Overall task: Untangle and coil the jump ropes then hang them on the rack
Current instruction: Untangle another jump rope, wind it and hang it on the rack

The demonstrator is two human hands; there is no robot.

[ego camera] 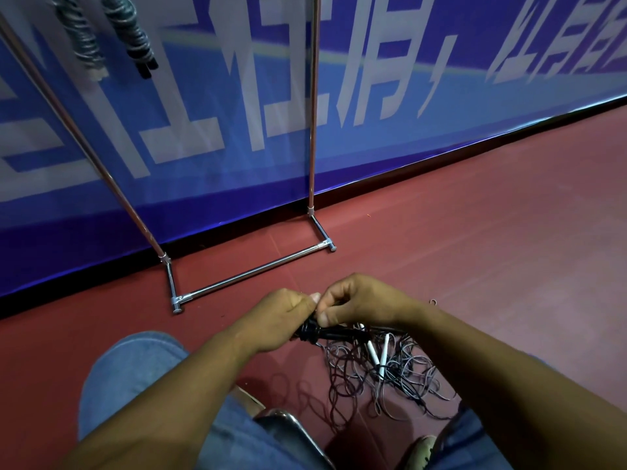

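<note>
Head view: a seated person in blue jeans works over a red floor [475, 232], both hands meeting at lower centre of the frame. The left hand [285, 317] has its fingers curled round a black-handled jump rope [322, 332], cord wound about the handles. The right hand [359, 300], fingers also curled, pinches the same bundle at its upper end, thumb pressed against it. Just below and to the right, a tangle of jump ropes [390, 378] lies on the floor between the knees, with two white handles [376, 354] crossing in its middle. The chrome rack [251, 271] stands at centre left, its base bar on the floor and its poles rising against a blue banner [373, 96] with large white characters. Two coiled ropes [125, 28] hang at the upper left. A shoe [420, 446] shows at the bottom edge.
</note>
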